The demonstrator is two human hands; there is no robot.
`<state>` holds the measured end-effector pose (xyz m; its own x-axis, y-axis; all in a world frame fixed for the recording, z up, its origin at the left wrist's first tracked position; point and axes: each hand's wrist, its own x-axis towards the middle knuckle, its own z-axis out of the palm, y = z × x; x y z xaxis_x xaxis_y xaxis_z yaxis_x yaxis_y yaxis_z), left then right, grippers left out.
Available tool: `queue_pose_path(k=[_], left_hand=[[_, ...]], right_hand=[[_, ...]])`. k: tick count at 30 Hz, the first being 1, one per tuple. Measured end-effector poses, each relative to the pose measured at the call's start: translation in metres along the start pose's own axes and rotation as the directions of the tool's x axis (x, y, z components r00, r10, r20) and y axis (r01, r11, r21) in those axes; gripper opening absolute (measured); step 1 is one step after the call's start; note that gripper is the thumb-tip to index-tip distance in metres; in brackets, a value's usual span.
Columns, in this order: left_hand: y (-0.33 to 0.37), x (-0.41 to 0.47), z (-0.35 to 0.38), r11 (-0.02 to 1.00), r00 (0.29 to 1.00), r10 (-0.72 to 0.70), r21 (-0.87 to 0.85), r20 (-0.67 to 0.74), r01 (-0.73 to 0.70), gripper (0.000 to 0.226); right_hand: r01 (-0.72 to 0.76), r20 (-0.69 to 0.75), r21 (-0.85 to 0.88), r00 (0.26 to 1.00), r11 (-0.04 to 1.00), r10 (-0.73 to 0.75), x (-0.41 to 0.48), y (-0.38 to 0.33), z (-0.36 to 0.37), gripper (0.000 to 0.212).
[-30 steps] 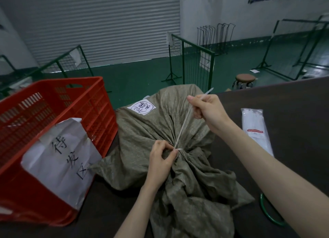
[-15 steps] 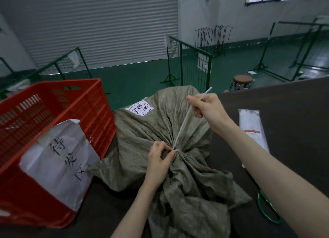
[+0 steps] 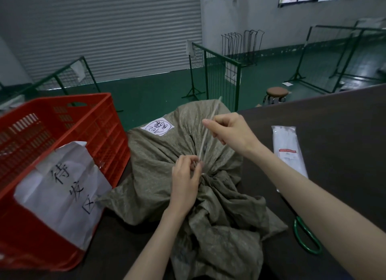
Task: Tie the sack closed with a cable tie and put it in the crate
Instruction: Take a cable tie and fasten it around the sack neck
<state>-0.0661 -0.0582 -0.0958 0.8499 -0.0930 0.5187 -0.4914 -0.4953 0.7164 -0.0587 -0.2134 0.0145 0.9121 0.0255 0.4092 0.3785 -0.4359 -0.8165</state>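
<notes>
An olive woven sack point(image 3: 158, 175) with a white handwritten label lies on the dark table, its neck bunched in the middle. A white cable tie point(image 3: 205, 133) circles the neck and its free tail runs up and away from me. My left hand point(image 3: 186, 179) pinches the neck at the tie's head. My right hand point(image 3: 231, 131) grips the tail a hand's length above, holding it taut. The red plastic crate point(image 3: 104, 120) stands on the table directly left of the sack, a white paper sign taped to its front.
A clear packet of white cable ties point(image 3: 289, 152) lies on the table point(image 3: 338, 137) right of my right arm. Green-handled scissors point(image 3: 307, 238) rest near the front right. Beyond the table are green wire fence panels point(image 3: 217, 74), a round stool point(image 3: 276, 92) and a roller shutter.
My right hand has shifted slightly left while keeping the tie's tail taut; the tail now points more straight up. My left hand stays on the neck.
</notes>
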Motion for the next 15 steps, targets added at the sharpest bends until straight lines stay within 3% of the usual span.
queue_pose_path(k=[2,10,15], left_hand=[[0.004,0.003,-0.001,1.0,1.0,0.012,-0.027,0.001,-0.012,0.004],[0.008,0.002,-0.018,0.998,0.999,-0.034,-0.058,-0.026,0.033,0.01],[0.002,-0.008,-0.032,0.959,0.969,-0.2,-0.23,-0.142,0.165,0.011]], right_hand=[[0.022,-0.004,-0.043,1.0,0.999,-0.022,-0.003,-0.004,0.001,0.052],[-0.003,-0.023,0.009,1.0,1.0,0.004,-0.013,0.005,-0.002,0.044],[-0.114,0.002,0.053,0.994,0.992,0.114,-0.03,0.03,-0.001,0.04]])
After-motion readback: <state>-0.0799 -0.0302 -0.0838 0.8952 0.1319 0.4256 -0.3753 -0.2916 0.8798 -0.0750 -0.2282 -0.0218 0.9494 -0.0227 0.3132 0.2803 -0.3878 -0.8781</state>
